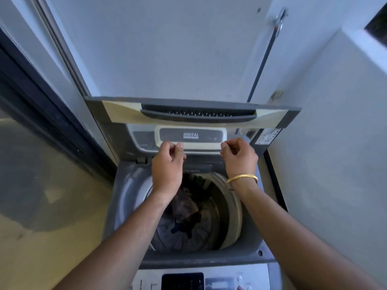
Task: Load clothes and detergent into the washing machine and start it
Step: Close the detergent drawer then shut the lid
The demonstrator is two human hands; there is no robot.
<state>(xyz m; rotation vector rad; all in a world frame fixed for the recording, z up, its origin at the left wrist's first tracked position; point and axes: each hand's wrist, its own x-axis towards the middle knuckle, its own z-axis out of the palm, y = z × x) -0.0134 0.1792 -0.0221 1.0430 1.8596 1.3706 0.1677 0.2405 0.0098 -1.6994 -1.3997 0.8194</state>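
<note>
Two bare hands held up over an open grey top-loading washing machine [123,185] with dark clothes already in its drum

The left hand [167,166] and the right hand [240,158], which wears a thin gold bangle [241,178] at the wrist, hover side by side above the tub opening, each with fingers curled loosely toward the thumb; whether either one pinches anything cannot be told. Below them a heap of dark brown and black clothes [186,208] lies on the perforated bottom of the round metal drum [232,208]. The raised, folded grey lid [194,113] stands upright at the back against the pale wall; the cream-framed panel [190,137] beneath it reads "DIGITAL". Just behind the hands a dark drawer front [198,170] carries faint letters that seem to say "detergent". The silver control panel [199,279] at the near edge has small print too blurred to read
</note>
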